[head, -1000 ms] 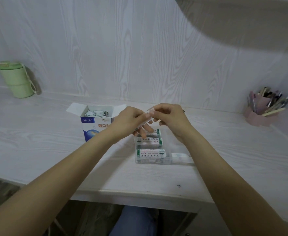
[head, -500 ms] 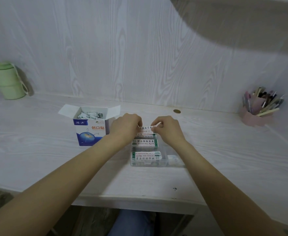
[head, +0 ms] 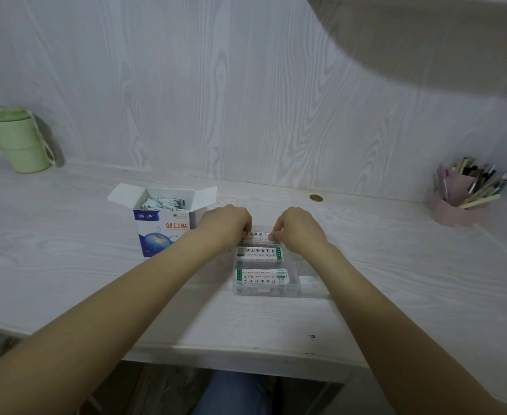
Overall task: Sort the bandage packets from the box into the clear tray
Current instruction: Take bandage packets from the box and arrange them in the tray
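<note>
With our left hand [head: 226, 224] and right hand [head: 298, 227] each pinching an end of the bandage packet [head: 256, 236] over the clear tray's [head: 306, 290] far section (box [head: 163, 226] just left), we should lower it level, then release.

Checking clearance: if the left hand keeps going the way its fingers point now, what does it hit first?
The left hand points right, along the bandage packet it pinches above the clear tray. Straight on it would likely meet the right hand at the packet's other end; depth is hard to judge.
</note>
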A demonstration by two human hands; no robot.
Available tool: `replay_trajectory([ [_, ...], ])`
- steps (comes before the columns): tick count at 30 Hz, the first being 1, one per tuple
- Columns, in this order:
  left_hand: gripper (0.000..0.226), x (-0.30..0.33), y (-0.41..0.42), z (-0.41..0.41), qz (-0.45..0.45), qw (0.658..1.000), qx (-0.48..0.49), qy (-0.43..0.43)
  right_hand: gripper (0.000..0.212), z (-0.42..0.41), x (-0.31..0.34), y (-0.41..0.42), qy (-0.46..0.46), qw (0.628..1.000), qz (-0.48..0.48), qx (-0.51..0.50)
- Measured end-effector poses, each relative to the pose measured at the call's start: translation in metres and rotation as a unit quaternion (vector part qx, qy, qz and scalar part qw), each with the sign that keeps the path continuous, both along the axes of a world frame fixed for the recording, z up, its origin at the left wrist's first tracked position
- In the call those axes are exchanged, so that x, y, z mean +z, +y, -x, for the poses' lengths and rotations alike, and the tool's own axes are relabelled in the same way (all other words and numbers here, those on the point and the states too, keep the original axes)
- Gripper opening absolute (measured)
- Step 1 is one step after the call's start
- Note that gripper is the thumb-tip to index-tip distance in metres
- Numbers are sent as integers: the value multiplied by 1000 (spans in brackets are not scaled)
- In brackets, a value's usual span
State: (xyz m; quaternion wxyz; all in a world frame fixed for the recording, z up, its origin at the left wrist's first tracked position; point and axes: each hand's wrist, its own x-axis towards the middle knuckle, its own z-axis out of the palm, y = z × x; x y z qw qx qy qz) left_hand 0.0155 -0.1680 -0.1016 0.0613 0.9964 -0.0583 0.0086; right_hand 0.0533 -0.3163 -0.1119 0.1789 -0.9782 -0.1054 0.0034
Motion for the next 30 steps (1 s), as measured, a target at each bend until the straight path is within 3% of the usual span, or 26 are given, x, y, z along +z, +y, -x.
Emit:
replay_trajectory([
  [11,25,1,0,3,32,999,8,-7,23,9,9,0,33,999,-36,8],
  [15,26,5,-2,13,37,996,11,-77,23,18,20,-4,-1,995,-100,19],
  [23,21,35,17,51,191,952,27,-239,20,44,40,14,-115,970,-195,92],
  [27,13,42,56,61,204,937,36,-282,35,54,46,46,-134,959,-139,206],
  [30,46,41,88,59,133,966,24,-220,44,55,47,70,-120,959,-44,254],
])
